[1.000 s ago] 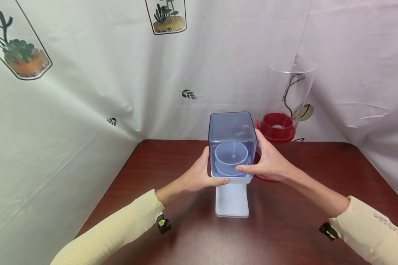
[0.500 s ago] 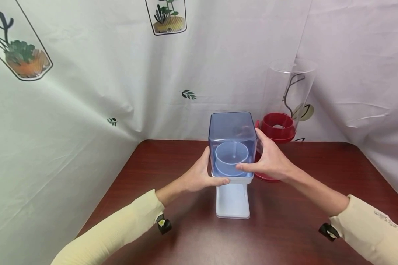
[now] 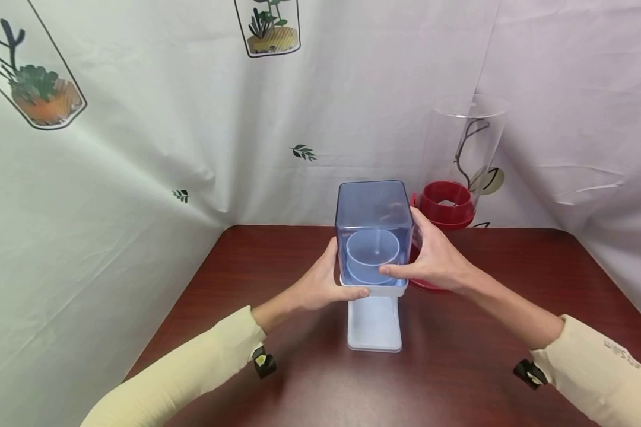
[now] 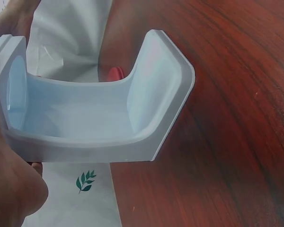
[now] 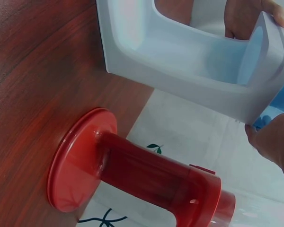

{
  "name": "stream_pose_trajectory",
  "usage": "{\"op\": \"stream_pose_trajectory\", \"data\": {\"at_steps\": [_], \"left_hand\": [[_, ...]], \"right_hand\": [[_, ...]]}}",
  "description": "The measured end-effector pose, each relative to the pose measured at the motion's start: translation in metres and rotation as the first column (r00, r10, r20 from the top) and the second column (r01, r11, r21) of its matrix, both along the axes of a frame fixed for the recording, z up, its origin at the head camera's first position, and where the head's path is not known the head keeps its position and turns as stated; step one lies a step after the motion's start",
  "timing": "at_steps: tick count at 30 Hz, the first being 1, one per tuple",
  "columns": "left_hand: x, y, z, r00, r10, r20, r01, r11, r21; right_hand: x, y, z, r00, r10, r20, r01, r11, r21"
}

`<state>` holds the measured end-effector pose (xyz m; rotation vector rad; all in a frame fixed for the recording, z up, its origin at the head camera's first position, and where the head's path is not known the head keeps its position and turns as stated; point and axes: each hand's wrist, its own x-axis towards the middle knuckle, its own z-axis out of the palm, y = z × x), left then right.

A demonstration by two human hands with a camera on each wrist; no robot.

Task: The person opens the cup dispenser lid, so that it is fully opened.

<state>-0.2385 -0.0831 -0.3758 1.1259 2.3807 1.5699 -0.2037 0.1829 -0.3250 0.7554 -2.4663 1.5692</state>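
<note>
A dispenser stands upright on the table, with a see-through blue square container on top of a white C-shaped stand. A round cup-like part shows through the container's wall. My left hand grips the left side where container and stand meet, its thumb along the white rim. On the other side my right hand holds the blue container, thumb across its front and fingers around the right side. In the left wrist view the stand's open hollow faces the camera. Some fingertips are hidden behind the dispenser.
Just behind my right hand stands a second dispenser with a red stand and a tall clear cylinder. The dark red-brown wooden table meets a white plant-print cloth at the back and sides.
</note>
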Motion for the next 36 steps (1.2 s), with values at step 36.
{"op": "stream_pose_trajectory", "data": {"at_steps": [36], "left_hand": [[-0.0010,0.0080,-0.0043,0.999,-0.040,0.007,0.039,0.995,0.096]], "right_hand": [[0.0000,0.0001,0.0040,0.999,0.004,0.035,-0.004,1.000,0.002]]}}
